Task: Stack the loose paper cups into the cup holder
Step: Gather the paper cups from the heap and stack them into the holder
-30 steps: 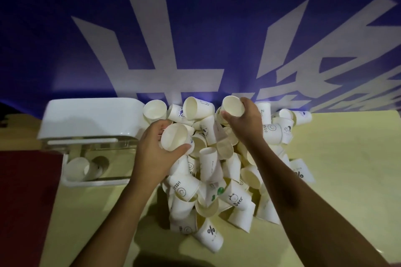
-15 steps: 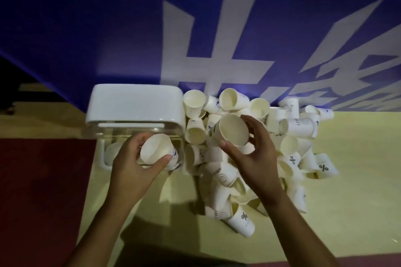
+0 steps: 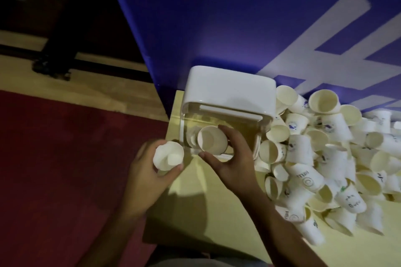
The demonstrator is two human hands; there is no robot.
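**Two cups in hand at the mouth of the holder**

Where both forearms enter from the bottom edge, they are cut off by the frame and sit in deep shadow, so little of them can be made out. Nearest, the left hand [image 3: 149, 171] curls around a white paper cup [image 3: 168, 155], thumb and fingers closed on its wall; the cup's mouth faces the camera and is washed out by blur, so its inside is hard to read. It hangs just left of the table's edge, over the dark red floor [image 3: 65, 169].

Just beyond and to the right, the right hand [image 3: 233, 158] grips a second cup [image 3: 212, 141] between thumb below and fingers over the far rim. That cup sits at the clear front of the cup holder [image 3: 230, 95], and whether it is already inside the clear wall or just in front of it cannot be told. Other pale rims show dimly behind it to the left, their number unclear through the plastic.

The holder's white top lies farther back on the pale yellow table [image 3: 217, 212]. Touching its right side, a heap of loose cups [image 3: 338, 158] spreads rightward and runs off the frame; many lie on their sides, their prints too small to read. Farthest back hangs a blue banner [image 3: 227, 17] with white strokes, cropped at the right.
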